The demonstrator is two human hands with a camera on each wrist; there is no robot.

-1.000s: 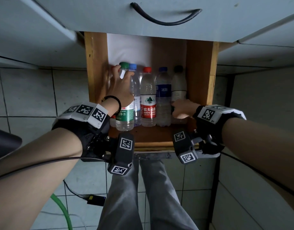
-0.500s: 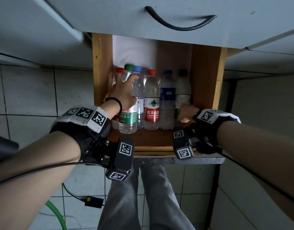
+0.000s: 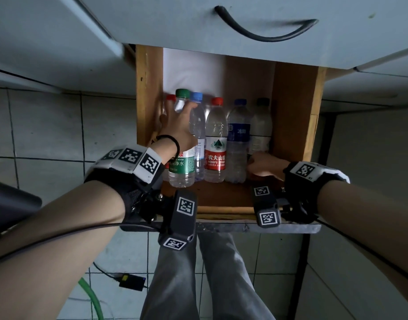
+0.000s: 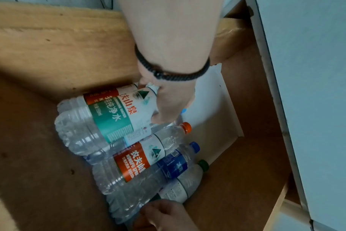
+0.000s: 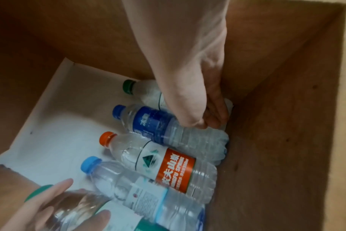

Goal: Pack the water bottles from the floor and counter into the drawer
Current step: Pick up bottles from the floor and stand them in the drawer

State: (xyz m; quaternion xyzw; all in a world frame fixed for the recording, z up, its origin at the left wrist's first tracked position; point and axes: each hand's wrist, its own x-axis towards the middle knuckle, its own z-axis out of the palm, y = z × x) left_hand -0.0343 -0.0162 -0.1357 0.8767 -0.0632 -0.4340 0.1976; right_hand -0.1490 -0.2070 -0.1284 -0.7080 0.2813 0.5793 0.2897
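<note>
An open wooden drawer (image 3: 293,112) holds a row of water bottles lying side by side. My left hand (image 3: 180,125) grips the neck end of a green-capped, green-labelled bottle (image 3: 182,165), which sits at the left, over a red-capped bottle (image 3: 170,98). The left wrist view shows this green-labelled bottle (image 4: 109,118) above the row, with the left hand (image 4: 168,101) on it. Beside it lie a light-blue-capped bottle (image 3: 197,116), a red-labelled bottle (image 3: 215,144) and a blue-labelled bottle (image 3: 238,135). My right hand (image 3: 265,167) curls round the base of the rightmost, dark-capped bottle (image 3: 260,125); the right wrist view shows that hand (image 5: 205,109) there.
A white sheet (image 3: 193,72) lines the drawer's far part. A grey cabinet front with a black handle (image 3: 263,28) hangs above. Below are my grey-trousered legs (image 3: 198,273), a tiled floor, a green hose (image 3: 92,296) and a small black device on a cable (image 3: 131,281).
My left hand has slid from the cap of the green-labelled bottle down to its neck and shoulder. The right hand stays at the base of the rightmost bottle.
</note>
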